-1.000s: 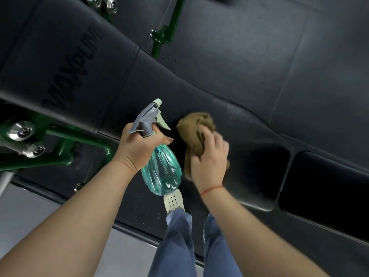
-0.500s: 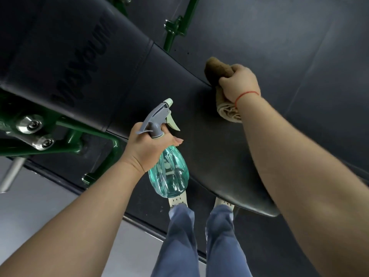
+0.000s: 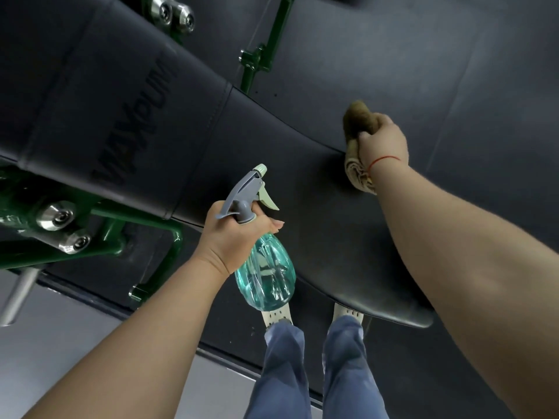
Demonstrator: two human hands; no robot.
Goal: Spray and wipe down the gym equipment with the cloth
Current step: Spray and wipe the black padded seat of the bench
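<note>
A black padded bench (image 3: 287, 164) on a green frame runs diagonally across the head view, with a dark logo on its back pad. My left hand (image 3: 233, 240) is shut around the neck of a teal spray bottle (image 3: 266, 276) with a grey trigger head; the bottle hangs over the near side of the seat. My right hand (image 3: 382, 143) presses a crumpled brown cloth (image 3: 358, 122) against the far edge of the seat pad. My right forearm crosses over the seat's end.
The green steel frame (image 3: 145, 219) with chrome bolts (image 3: 57, 217) sits under the pad at left. A green upright (image 3: 272, 43) rises behind the bench. Black rubber floor mats (image 3: 453, 71) lie around it, grey floor at lower left. My feet (image 3: 278, 316) stand by the seat's end.
My right hand with the cloth has swept from the middle of the seat to its far edge, then stayed there. The left hand with the bottle has held its place.
</note>
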